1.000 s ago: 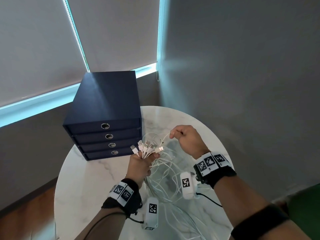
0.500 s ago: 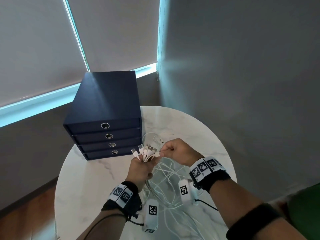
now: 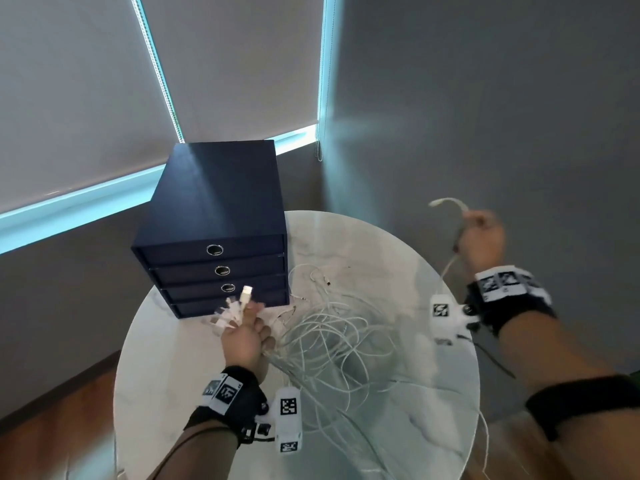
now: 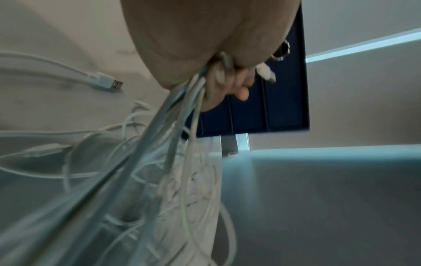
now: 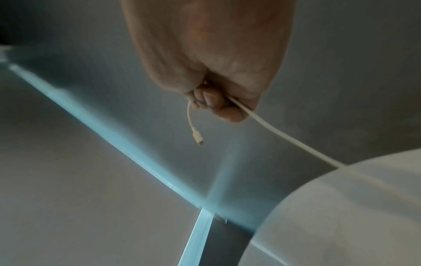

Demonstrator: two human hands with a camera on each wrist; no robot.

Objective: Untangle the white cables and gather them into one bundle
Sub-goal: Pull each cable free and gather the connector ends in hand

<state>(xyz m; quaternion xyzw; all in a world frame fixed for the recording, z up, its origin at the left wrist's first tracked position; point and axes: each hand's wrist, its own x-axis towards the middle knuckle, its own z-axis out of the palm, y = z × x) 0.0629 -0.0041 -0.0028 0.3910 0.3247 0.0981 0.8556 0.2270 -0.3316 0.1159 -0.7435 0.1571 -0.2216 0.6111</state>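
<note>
Having swung up and right, pinching one white cable (image 3: 446,204), while gripping gathered plugs (image 3: 235,308); pulling steadily, avoiding snags.

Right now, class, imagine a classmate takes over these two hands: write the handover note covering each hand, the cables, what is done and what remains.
Left hand: grips a fan of gathered connector ends above the round table.
Right hand: raised to the right, holds one single cable near its plug.
Loose cables: tangled on the table beside the blue drawer unit.
Done: several ends collected.
Left: free the single cable, add it, straighten the remaining loops into one bundle.
</note>
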